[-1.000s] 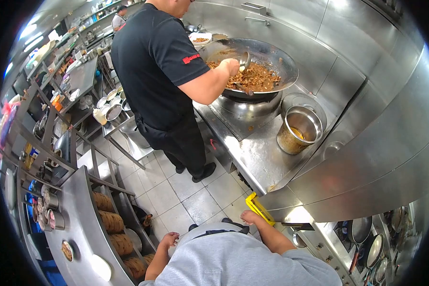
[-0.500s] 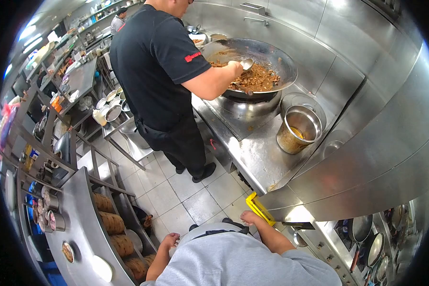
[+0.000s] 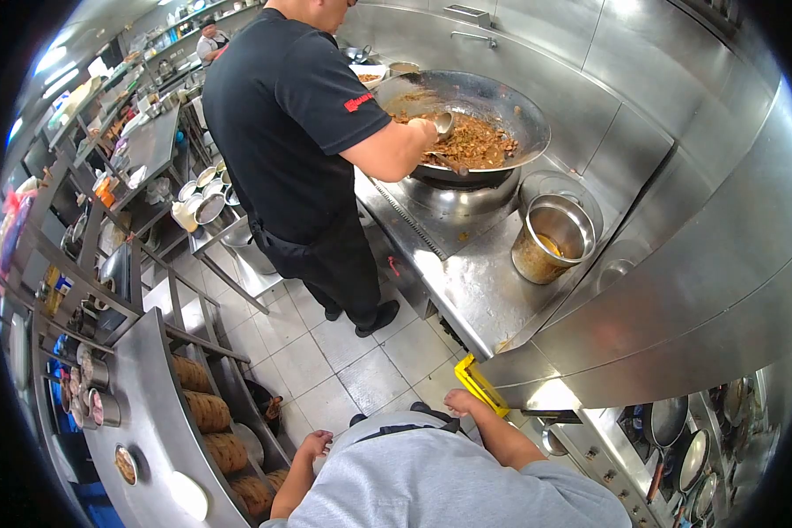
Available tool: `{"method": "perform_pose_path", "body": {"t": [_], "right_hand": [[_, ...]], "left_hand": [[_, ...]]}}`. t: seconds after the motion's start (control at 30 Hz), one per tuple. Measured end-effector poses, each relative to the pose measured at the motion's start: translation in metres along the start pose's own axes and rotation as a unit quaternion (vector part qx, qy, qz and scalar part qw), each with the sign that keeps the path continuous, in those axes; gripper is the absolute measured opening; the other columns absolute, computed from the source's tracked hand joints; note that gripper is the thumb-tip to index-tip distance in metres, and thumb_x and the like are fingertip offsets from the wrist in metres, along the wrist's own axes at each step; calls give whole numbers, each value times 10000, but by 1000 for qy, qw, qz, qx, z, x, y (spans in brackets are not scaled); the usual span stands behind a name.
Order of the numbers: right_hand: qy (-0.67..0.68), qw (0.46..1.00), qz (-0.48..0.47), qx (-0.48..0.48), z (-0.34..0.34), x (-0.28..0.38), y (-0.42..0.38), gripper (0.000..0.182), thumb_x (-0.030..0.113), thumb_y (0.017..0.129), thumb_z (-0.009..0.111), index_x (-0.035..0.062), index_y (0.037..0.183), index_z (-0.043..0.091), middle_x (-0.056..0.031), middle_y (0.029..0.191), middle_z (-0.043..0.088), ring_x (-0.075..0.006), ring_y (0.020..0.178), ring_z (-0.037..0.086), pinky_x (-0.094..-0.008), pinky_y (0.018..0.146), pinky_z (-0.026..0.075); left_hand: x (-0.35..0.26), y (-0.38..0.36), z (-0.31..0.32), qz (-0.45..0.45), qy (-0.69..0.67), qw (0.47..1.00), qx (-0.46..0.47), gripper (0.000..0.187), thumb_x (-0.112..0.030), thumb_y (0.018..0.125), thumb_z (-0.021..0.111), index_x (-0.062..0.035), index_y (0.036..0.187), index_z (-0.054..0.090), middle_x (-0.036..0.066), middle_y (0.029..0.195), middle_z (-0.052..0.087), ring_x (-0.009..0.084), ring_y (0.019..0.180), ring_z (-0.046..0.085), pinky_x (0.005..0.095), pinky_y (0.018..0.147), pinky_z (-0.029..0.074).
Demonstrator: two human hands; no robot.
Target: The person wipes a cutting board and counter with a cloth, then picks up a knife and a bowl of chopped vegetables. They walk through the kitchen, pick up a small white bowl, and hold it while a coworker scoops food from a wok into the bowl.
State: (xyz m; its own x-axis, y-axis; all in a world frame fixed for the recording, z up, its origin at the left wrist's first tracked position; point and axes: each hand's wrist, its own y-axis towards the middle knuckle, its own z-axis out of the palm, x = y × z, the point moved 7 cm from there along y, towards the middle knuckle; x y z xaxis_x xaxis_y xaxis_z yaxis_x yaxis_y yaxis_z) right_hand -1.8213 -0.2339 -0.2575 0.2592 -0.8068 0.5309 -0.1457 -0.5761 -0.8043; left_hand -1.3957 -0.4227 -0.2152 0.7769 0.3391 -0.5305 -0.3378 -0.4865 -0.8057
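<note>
Hands low at the bottom centre of the frame, either side of a grey-shirted torso. Right hand (image 3: 460,402) laid against a yellow fitting (image 3: 478,385) at the near corner of the steel counter (image 3: 475,290), fingers loosely curled; cannot tell whether gripping or merely resting. Left hand (image 3: 313,440) down at lower left, half closed, possibly on something pale beneath it, though too hidden to confirm.

Risks judged from this position:
- Slip of the right hand off the yellow fitting onto the counter's sharp corner, given a shallow hold on a small projecting part.
- Contact with the co-worker (image 3: 290,114) at upper centre, busy with a ladle (image 3: 443,121) in a loaded wok (image 3: 502,97); narrow tiled aisle (image 3: 326,352), little room to pass.
- Spill from the open steel pot (image 3: 550,238) at centre right if the counter takes a jolt.
- Knock of the left elbow against the curved rack of stacked baskets (image 3: 207,409) at lower left.
</note>
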Motion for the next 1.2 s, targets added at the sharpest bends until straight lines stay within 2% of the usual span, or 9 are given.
{"method": "perform_pose_path", "body": {"t": [0.1, 0.2, 0.27, 0.47, 0.5, 0.57, 0.63, 0.73, 1.2], "right_hand": [[17, 1000, 9, -7, 0, -4, 4, 239, 276, 796, 564, 60, 888, 610, -56, 728, 600, -171, 524, 564, -309, 444, 475], [-60, 997, -41, 14, 6, -13, 27, 235, 274, 796, 562, 58, 880, 600, -58, 714, 598, -173, 512, 557, -314, 447, 476], [8, 1000, -2, -4, 3, -13, 20, 226, 271, 798, 559, 53, 847, 591, -67, 698, 597, -178, 508, 562, -319, 457, 482], [27, 999, -14, -20, -6, 11, -7, 220, 266, 800, 559, 47, 808, 579, -78, 694, 602, -178, 530, 591, -327, 454, 487], [26, 999, -15, -19, -6, 9, -2, 220, 266, 800, 559, 47, 808, 579, -78, 694, 602, -178, 530, 591, -327, 454, 487], [-19, 1000, -6, 24, 1, -2, 12, 222, 265, 799, 555, 46, 819, 590, -74, 703, 606, -171, 534, 595, -331, 444, 486], [-11, 1000, -15, 16, 2, -7, 15, 226, 268, 798, 556, 47, 822, 595, -71, 709, 607, -172, 534, 594, -329, 444, 486], [3, 1000, -12, 3, -1, -2, 8, 226, 272, 797, 558, 51, 822, 600, -63, 713, 605, -172, 530, 587, -324, 445, 485], [0, 1000, -4, -6, -4, 12, -8, 224, 280, 787, 563, 78, 867, 612, -49, 747, 610, -165, 517, 569, -309, 459, 489]], "left_hand": [[-1, 0, 0, -10, -3, 1000, 0, 287, -309, 841, 587, -126, 1061, 595, 33, 909, 626, 153, 654, 555, 291, 525, 459], [5, 6, 0, -5, -12, 1000, 3, 286, -312, 844, 582, -127, 1062, 596, 33, 906, 628, 152, 650, 556, 286, 522, 458], [5, 8, -1, 2, -13, 1000, 3, 285, -314, 845, 579, -129, 1061, 597, 34, 904, 629, 152, 650, 558, 285, 522, 458], [9, 11, -6, 7, 7, 1000, 2, 294, -323, 846, 571, -131, 1068, 594, 34, 900, 632, 164, 665, 573, 294, 524, 461], [15, 21, -6, 64, 41, 997, 12, 297, -326, 844, 572, -130, 1067, 593, 34, 905, 632, 166, 665, 574, 300, 526, 462], [8, 18, -5, 120, 74, 990, 21, 300, -329, 843, 573, -129, 1066, 593, 35, 911, 632, 169, 666, 575, 306, 528, 464], [3, 6, -8, 41, 38, 998, 2, 309, -337, 836, 577, -127, 1062, 593, 35, 915, 632, 172, 666, 575, 316, 534, 467], [5, 5, -7, 12, 1, 1000, -1, 316, -339, 830, 583, -124, 1062, 593, 34, 906, 630, 172, 661, 572, 318, 535, 467], [4, 4, -2, 6, -7, 1000, -2, 282, -313, 833, 583, -129, 1047, 598, 26, 880, 623, 164, 658, 557, 310, 532, 461]]}}
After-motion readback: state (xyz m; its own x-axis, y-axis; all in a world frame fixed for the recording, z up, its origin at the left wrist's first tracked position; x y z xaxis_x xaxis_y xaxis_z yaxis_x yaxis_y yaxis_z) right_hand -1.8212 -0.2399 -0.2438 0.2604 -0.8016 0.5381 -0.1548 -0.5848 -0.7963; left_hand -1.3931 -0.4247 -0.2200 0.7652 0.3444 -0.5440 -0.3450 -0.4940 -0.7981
